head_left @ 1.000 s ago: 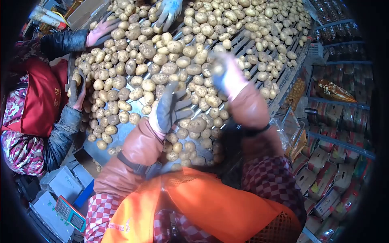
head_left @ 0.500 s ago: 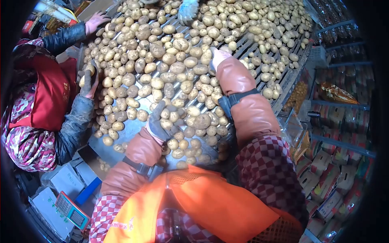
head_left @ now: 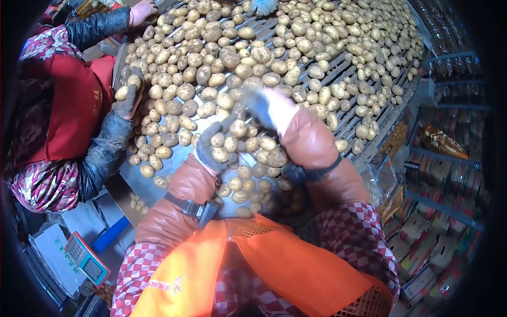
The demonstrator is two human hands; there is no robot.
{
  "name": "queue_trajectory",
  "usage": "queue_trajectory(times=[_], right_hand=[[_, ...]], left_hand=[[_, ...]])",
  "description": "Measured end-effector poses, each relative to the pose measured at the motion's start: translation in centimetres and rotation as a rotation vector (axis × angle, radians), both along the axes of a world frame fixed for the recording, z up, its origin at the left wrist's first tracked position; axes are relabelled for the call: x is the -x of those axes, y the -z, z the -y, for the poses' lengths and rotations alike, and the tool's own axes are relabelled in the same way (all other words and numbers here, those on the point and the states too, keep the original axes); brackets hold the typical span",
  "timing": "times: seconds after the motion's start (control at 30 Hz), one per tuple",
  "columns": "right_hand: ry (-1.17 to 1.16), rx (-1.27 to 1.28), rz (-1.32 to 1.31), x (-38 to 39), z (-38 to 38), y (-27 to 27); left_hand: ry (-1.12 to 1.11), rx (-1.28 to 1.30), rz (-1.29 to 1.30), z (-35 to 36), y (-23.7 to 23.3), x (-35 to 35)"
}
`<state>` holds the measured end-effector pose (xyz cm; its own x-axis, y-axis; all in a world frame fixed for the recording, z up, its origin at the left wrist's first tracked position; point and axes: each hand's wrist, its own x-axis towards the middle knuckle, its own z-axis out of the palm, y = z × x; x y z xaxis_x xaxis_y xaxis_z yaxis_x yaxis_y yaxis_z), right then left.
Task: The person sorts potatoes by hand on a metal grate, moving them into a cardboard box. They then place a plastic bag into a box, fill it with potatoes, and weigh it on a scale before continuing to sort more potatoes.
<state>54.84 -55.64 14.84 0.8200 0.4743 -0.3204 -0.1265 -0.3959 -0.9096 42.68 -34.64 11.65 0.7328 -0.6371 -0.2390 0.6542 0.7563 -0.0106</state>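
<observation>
My left hand [head_left: 207, 143], in a grey-palmed glove, is cupped around several potatoes [head_left: 218, 140] low on the sorting surface. My right hand [head_left: 264, 108] is up and to the right of it, reaching over the loose potatoes. Motion smears its gloved fingers, so I cannot tell whether they grip one. Pale metal [head_left: 182, 158] shows between the potatoes near my left wrist. Dark slatted bars [head_left: 338, 61] carry the larger spread of potatoes beyond my right hand.
At the left, a co-worker in a red apron [head_left: 76, 108] holds potatoes in one gloved hand [head_left: 128, 95]. Another person's blue glove [head_left: 263, 6] is at the top edge. A calculator-like device [head_left: 87, 259] lies lower left. Stacked cartons [head_left: 441, 222] stand at the right.
My right hand has drawn back leftward and nearer to my left hand. My left hand stays at the potatoes, slightly higher in view. The whole view has shifted a little.
</observation>
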Motion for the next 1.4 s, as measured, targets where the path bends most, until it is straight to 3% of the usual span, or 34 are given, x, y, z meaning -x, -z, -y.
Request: queue_trajectory(times=[0.03,0.1,0.13,0.17,0.2,0.23,0.27,0.3,0.37,0.4,0.47,0.57,0.63,0.73,0.8,0.83,0.87,0.97,1.1,1.2,1.23,1.3,1.33,1.37,1.4], right_hand=[[0.235,-0.174,-0.237,-2.0,-0.5,0.7],[0.31,0.198,-0.15,-3.8,-2.8,-6.4],[0.208,0.283,0.089,-4.7,-3.9,-4.9],[0.106,0.363,0.328,-5.2,-5.3,-2.4],[0.099,0.719,0.654,-4.1,-8.2,0.0],[0.054,0.614,0.469,-3.5,-9.3,-1.5],[0.026,0.537,0.497,-2.5,-9.4,-1.0],[-0.006,0.462,0.522,-1.2,-9.2,-0.4],[-0.256,0.623,0.524,2.0,-7.6,0.3],[-0.344,0.469,0.665,3.3,-5.5,0.9],[-0.387,0.419,0.68,2.6,-3.2,1.3],[0.157,0.314,0.322,-1.0,-1.8,0.2],[0.117,0.632,0.498,-3.9,-2.5,-1.0],[0.022,1.028,0.499,-7.4,-5.0,1.9],[0.011,1.073,0.513,-9.2,-5.5,3.2],[0.011,1.121,0.528,-10.0,-5.4,4.0],[0.006,1.121,0.55,-10.1,-4.6,4.0],[0.016,0.928,0.632,-10.2,-2.7,4.7],[0.318,0.42,0.417,-6.1,-1.6,1.0],[0.353,-0.283,-0.021,1.8,-3.2,-4.6],[0.357,-0.227,-0.083,4.8,-4.4,-7.3],[0.285,-0.164,-0.217,9.4,-5.7,-9.4],[0.296,-0.184,0.012,11.7,-6.7,-8.7],[0.201,-0.106,0.223,13.0,-6.1,-3.8],[0.156,-0.192,0.341,14.3,-6.4,-4.1]], left_hand=[[-0.036,0.022,0.011,-0.5,0.4,0.5],[-0.117,-0.105,0.004,-1.7,2.6,1.9],[-0.026,0.161,0.073,-2.2,1.5,1.8],[-0.028,0.16,0.07,-2.6,1.2,2.2],[-0.024,0.148,-0.035,-3.0,0.9,2.8],[-0.02,0.135,-0.137,-3.4,0.7,3.3],[-0.103,-0.059,-0.215,-3.5,0.3,3.9],[-0.059,0.106,-0.211,-4.4,0.3,4.2],[-0.024,-0.003,-0.206,-5.6,0.4,4.7],[-0.032,0.184,-0.194,-6.0,1.5,5.2],[-0.079,0.084,-0.167,-6.4,1.9,6.1],[-0.073,0.052,-0.161,-5.7,0.7,6.1],[0.009,0.306,0.007,-5.6,1.8,5.4],[-0.027,0.208,-0.026,-5.1,1.6,5.0],[-0.137,0.449,-0.067,-5.0,3.0,5.0],[-0.075,-0.417,0.276,-5.3,2.5,5.0],[-0.062,-0.557,0.293,-5.7,2.4,4.8],[-0.109,-0.281,0.074,-6.0,2.0,4.7],[-0.143,-0.101,-0.007,-5.9,0.8,4.3],[-0.153,0.084,0.019,-5.3,-0.7,4.1],[-0.149,0.089,0.026,-5.0,-1.2,4.1],[-0.179,-0.076,0.03,-4.4,-2.1,4.4],[-0.202,0.054,0.042,-4.3,-1.3,4.9],[-0.198,0.056,0.053,-4.0,-1.8,5.2],[-0.207,-0.617,0.487,-3.5,-2.5,5.5]])
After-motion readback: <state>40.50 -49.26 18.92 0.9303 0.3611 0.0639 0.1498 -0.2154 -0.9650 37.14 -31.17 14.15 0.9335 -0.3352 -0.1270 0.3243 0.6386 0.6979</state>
